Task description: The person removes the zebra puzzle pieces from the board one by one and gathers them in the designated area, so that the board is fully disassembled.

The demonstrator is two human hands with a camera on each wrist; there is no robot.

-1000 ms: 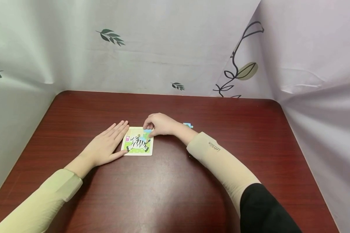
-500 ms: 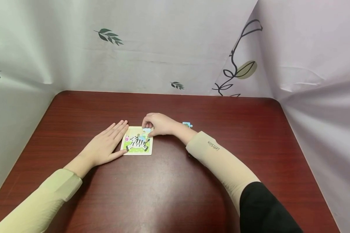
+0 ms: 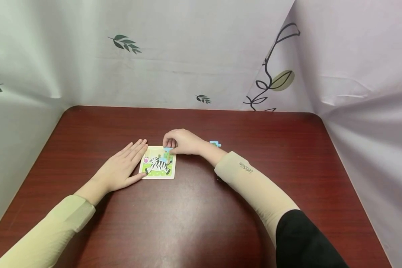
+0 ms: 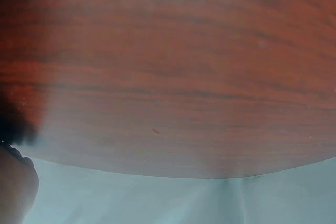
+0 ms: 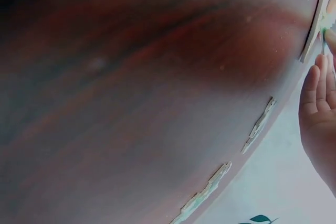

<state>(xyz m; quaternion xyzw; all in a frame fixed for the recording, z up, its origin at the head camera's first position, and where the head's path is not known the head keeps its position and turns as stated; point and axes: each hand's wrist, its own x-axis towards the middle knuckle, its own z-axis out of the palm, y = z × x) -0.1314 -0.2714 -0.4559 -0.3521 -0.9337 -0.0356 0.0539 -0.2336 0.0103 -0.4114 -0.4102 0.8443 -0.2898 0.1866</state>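
A small square jigsaw puzzle [image 3: 157, 178] with a running zebra on green lies on the table in the head view. My left hand [image 3: 122, 169] lies flat with straight fingers along its left edge, the thumb at the lower left corner. Over the upper right part, my right hand [image 3: 185, 142] pinches a blue and green puzzle piece [image 3: 167, 151] between thumb and fingers. Whether this piece lies fully flat I cannot tell. In the right wrist view the right hand [image 5: 319, 108] reaches to the puzzle's pale edge [image 5: 314, 32] at far right.
A loose blue puzzle piece [image 3: 215, 143] lies beyond the right forearm, partly hidden by it. Two loose pieces, a nearer one [image 5: 205, 195] and a farther one [image 5: 258, 125], show edge-on in the right wrist view. Printed cloth [image 3: 187, 56] hangs behind the dark red table [image 3: 174, 223].
The piece in my right fingers has tilted slightly back and forth over the same upper right spot. My left hand has stayed where it was.
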